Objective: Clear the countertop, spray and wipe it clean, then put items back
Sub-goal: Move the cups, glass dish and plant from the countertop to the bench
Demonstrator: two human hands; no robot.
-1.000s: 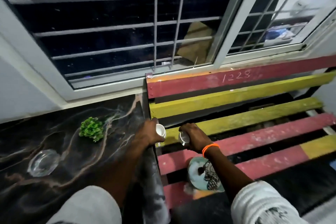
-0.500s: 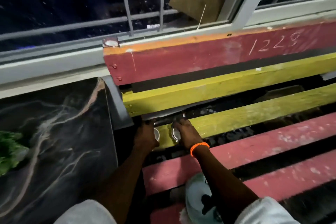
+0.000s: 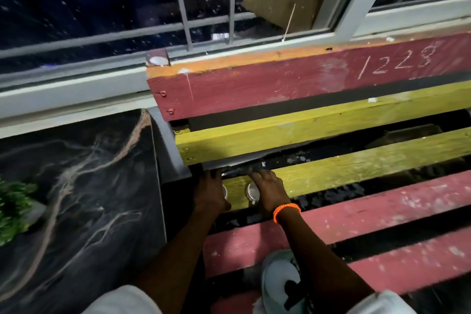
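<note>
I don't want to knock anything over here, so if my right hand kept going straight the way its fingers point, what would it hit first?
Your right hand, over a small white cup on the lower yellow slat, points toward the window. It would probably cross the dark gap and meet the upper yellow slat first, though depth is hard to judge.

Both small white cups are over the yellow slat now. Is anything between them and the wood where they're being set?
Nothing visible. The left hand grips one small white cup and the right hand the other, both low against the yellow wooden slat. Bare wood shows between them; whether their bases touch it is hidden.
</note>
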